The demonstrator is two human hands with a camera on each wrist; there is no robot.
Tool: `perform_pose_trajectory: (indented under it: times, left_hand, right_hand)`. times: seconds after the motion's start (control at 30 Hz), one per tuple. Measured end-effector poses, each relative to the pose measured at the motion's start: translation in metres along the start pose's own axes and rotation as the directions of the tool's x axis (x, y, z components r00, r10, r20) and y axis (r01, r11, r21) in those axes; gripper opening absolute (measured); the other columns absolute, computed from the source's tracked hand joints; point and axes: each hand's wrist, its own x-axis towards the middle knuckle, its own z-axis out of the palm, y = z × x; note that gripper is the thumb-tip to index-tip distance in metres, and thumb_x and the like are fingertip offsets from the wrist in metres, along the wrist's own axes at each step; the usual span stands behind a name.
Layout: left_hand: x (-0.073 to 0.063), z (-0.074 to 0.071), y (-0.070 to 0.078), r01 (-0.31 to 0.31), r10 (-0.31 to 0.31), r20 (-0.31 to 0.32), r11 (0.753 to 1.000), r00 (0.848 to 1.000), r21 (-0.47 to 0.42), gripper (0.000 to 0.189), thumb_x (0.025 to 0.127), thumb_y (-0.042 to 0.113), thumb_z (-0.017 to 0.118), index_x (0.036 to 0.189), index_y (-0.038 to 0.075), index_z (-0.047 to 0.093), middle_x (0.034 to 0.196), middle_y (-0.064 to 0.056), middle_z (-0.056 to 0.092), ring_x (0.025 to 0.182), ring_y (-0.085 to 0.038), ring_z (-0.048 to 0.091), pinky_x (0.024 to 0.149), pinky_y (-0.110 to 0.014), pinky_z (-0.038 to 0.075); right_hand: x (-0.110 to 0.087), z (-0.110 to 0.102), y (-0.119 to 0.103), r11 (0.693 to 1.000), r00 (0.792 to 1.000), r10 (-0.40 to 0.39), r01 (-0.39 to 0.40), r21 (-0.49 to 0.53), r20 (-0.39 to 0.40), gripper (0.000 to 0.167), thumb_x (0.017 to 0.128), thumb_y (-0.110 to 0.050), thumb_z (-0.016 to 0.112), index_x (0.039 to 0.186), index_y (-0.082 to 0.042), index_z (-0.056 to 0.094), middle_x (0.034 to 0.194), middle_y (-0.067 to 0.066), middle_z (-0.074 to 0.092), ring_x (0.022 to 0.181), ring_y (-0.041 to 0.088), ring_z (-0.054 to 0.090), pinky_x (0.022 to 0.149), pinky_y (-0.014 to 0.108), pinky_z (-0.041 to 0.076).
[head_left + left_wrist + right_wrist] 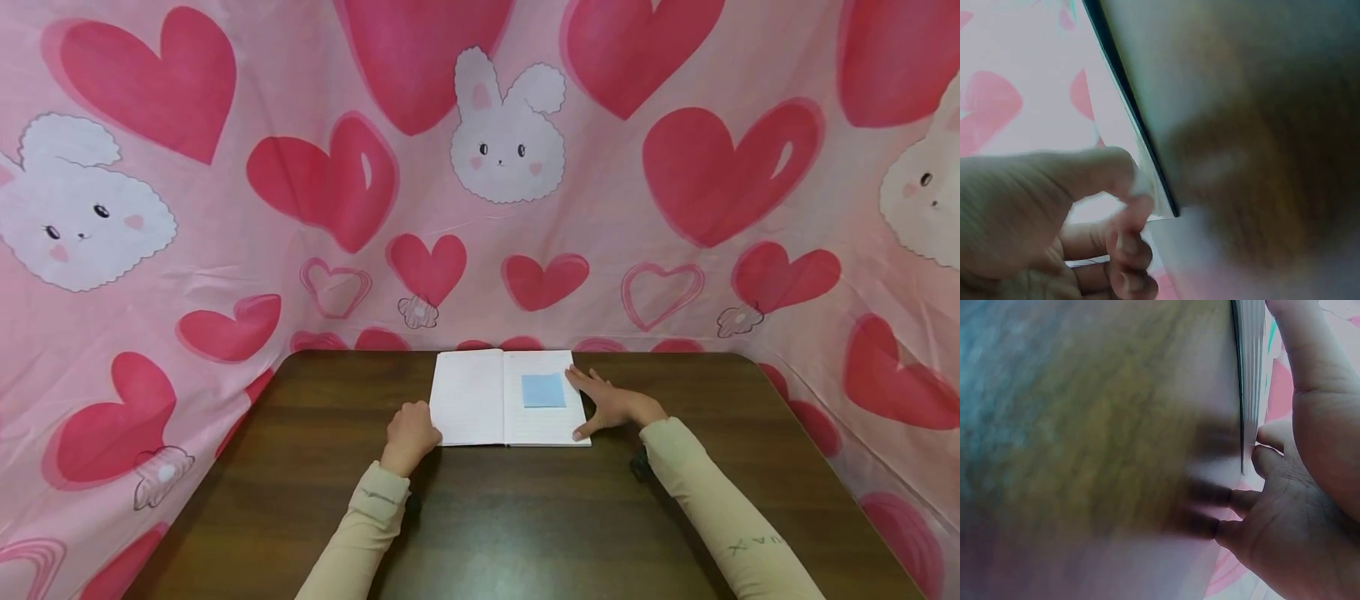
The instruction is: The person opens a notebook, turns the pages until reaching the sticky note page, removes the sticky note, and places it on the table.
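Observation:
An open notebook (465,398) with lined white pages lies near the table's back edge. On its right page is a blue square sticky note (543,391). My left hand (410,435) is at the lower left corner of the notebook; in the left wrist view its thumb and index finger pinch the page corner, the other fingers curled. Spread around the notebook's right edge, my right hand (609,404) has its thumb at the lower right corner and its fingertips near the upper right edge. The right wrist view shows the page stack (1250,375) beside the fingers.
The brown wooden table (510,525) has rounded back corners. Behind it and along both sides hangs a pink cloth (480,225) with hearts and rabbits. Dark wrist devices sit under both cuffs.

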Motion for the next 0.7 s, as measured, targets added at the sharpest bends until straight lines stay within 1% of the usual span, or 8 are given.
perform_pose_trajectory:
  times: [0.1, 0.17, 0.27, 0.33, 0.37, 0.47, 0.57, 0.7]
  left_hand:
    - [0.0, -0.001, 0.005, 0.007, -0.003, -0.054, 0.997, 0.999, 0.075, 0.012, 0.079, 0.007, 0.072, 0.08, -0.003, 0.066, 0.079, -0.021, 0.067, 0.07, -0.036, 0.065, 0.059, -0.049, 0.056]
    - [0.0, -0.001, 0.011, -0.033, 0.05, -0.127, 0.99, 0.991, 0.137, 0.012, 0.081, 0.007, 0.072, 0.082, -0.004, 0.065, 0.082, -0.023, 0.065, 0.075, -0.039, 0.065, 0.063, -0.049, 0.056]
    - [0.005, 0.001, 0.023, -0.133, 0.176, -0.22, 0.971, 0.959, 0.198, 0.017, 0.082, 0.007, 0.073, 0.089, -0.005, 0.064, 0.087, -0.025, 0.062, 0.081, -0.041, 0.063, 0.067, -0.049, 0.056]
    - [0.012, 0.003, 0.031, -0.205, 0.251, -0.233, 0.957, 0.939, 0.207, 0.022, 0.083, 0.011, 0.076, 0.096, -0.004, 0.065, 0.094, -0.025, 0.061, 0.085, -0.041, 0.062, 0.069, -0.05, 0.056]
    - [0.016, 0.004, 0.034, -0.232, 0.278, -0.222, 0.95, 0.935, 0.21, 0.027, 0.084, 0.014, 0.077, 0.1, -0.004, 0.066, 0.1, -0.026, 0.063, 0.09, -0.041, 0.062, 0.071, -0.05, 0.056]
    - [0.03, 0.008, 0.043, -0.287, 0.314, -0.116, 0.936, 0.942, 0.205, 0.043, 0.09, 0.026, 0.075, 0.122, -0.001, 0.064, 0.127, -0.028, 0.06, 0.113, -0.045, 0.059, 0.09, -0.054, 0.054]
    - [0.043, 0.012, 0.05, -0.329, 0.328, 0.035, 0.93, 0.944, 0.163, 0.056, 0.099, 0.034, 0.064, 0.145, 0.004, 0.052, 0.152, -0.027, 0.045, 0.139, -0.046, 0.042, 0.111, -0.058, 0.039]
    - [0.053, 0.017, 0.054, -0.393, 0.371, 0.195, 0.915, 0.908, 0.088, 0.062, 0.105, 0.039, 0.052, 0.159, 0.014, 0.035, 0.166, -0.018, 0.026, 0.153, -0.042, 0.021, 0.12, -0.062, 0.022]
  right_hand:
    - [-0.001, -0.001, -0.001, 1.0, 1.0, 0.0, 0.0, -0.006, -0.003, 0.125, 0.078, -0.041, 0.088, 0.162, 0.001, 0.005, 0.169, 0.025, -0.005, 0.15, 0.056, -0.01, 0.114, 0.075, -0.001]
    - [-0.002, -0.001, -0.001, 1.0, 1.0, 0.0, 0.0, -0.013, -0.005, 0.125, 0.078, -0.041, 0.088, 0.162, 0.002, 0.005, 0.168, 0.025, -0.004, 0.15, 0.056, -0.01, 0.114, 0.075, -0.001]
    - [-0.004, -0.002, -0.002, 1.0, 1.0, 0.0, 0.0, -0.017, -0.005, 0.124, 0.079, -0.041, 0.087, 0.161, 0.003, 0.005, 0.168, 0.027, -0.003, 0.15, 0.057, -0.008, 0.114, 0.076, 0.0]
    - [-0.005, -0.003, -0.003, 1.0, 1.0, -0.002, 0.002, -0.017, -0.004, 0.124, 0.079, -0.041, 0.087, 0.161, 0.003, 0.005, 0.168, 0.028, -0.003, 0.15, 0.057, -0.008, 0.114, 0.076, 0.0]
    - [-0.005, -0.003, -0.003, 1.0, 1.0, -0.003, 0.003, -0.014, -0.004, 0.124, 0.079, -0.04, 0.087, 0.161, 0.004, 0.005, 0.168, 0.028, -0.003, 0.15, 0.057, -0.008, 0.113, 0.076, 0.0]
    - [-0.004, -0.003, -0.004, 1.0, 1.0, -0.01, 0.01, -0.011, -0.002, 0.124, 0.079, -0.04, 0.087, 0.161, 0.004, 0.005, 0.167, 0.028, -0.004, 0.149, 0.058, -0.009, 0.113, 0.076, 0.0]
    - [-0.003, -0.003, -0.004, 1.0, 1.0, -0.012, 0.012, -0.014, -0.002, 0.124, 0.079, -0.04, 0.087, 0.161, 0.004, 0.005, 0.168, 0.028, -0.004, 0.149, 0.058, -0.008, 0.113, 0.076, 0.0]
    - [-0.002, -0.002, -0.005, 1.0, 1.0, -0.009, 0.009, -0.016, 0.001, 0.124, 0.079, -0.041, 0.087, 0.161, 0.003, 0.004, 0.168, 0.027, -0.004, 0.15, 0.057, -0.009, 0.114, 0.076, 0.0]
